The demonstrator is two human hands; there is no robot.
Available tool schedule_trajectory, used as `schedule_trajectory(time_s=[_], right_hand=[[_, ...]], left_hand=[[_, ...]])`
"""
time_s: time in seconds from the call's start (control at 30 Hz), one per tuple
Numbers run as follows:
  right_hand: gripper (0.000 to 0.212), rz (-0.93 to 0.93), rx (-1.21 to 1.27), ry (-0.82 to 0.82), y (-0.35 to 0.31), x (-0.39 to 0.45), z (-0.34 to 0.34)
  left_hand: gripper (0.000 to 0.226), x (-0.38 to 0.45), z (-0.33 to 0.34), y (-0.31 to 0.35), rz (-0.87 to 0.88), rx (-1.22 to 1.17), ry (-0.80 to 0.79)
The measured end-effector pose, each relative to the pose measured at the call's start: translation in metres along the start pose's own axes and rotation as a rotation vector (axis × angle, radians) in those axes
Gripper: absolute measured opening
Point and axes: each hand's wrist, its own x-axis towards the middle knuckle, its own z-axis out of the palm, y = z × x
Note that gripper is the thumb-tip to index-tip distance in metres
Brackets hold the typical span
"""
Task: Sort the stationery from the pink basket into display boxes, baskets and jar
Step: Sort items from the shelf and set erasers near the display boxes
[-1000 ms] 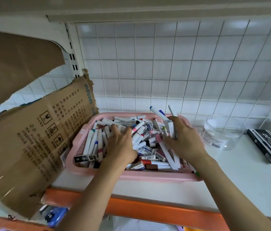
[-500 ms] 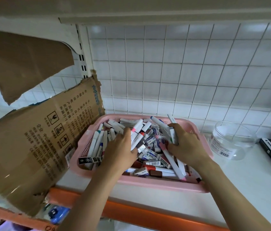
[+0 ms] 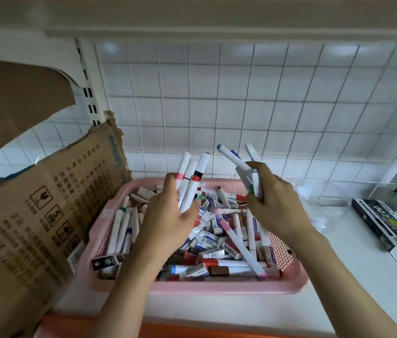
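White tiled wall behind a white shelf. A pink basket [image 3: 217, 289] heaped with stationery sits centre. Picking is under way: the left hand [image 3: 168, 215] grips markers [image 3: 190, 181] fanning toward twelve o'clock; the right hand [image 3: 273, 203] clutches pens [image 3: 241, 164]. Next, likely carrying them to the jar [image 3: 319, 191] at three o'clock.

one pink basket [image 3: 217, 287], one jar [image 3: 319, 193], two hands [image 3: 168, 215]

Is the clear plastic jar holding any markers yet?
No, the clear plastic jar right of the pink basket looks empty.
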Motion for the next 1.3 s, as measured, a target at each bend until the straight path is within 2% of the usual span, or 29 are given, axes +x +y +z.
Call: schedule_trajectory(time_s=[0.23, 0.53, 0.77, 1.17, 1.3], right_hand=[[0.049, 0.031, 0.124, 0.105, 0.044, -0.028, -0.053], [0.050, 0.119, 0.187, 0.036, 0.188, -0.104, -0.137], [0.053, 0.255, 0.165, -0.011, 0.289, -0.165, -0.188], [0.052, 0.310, 0.198, 0.046, 0.359, -0.191, -0.225], [0.051, 0.329, 0.205, 0.076, 0.399, -0.194, -0.249]], left_hand=[[0.029, -0.011, 0.045, 0.062, 0.071, -0.176, 0.060], [0.027, -0.065, 0.177, 0.179, -0.029, -0.324, 0.144], [0.030, -0.110, 0.276, 0.242, -0.096, -0.327, -0.073], [0.026, -0.100, 0.341, 0.282, -0.148, -0.315, -0.175], [0.034, -0.092, 0.385, 0.310, -0.107, -0.266, -0.231]])
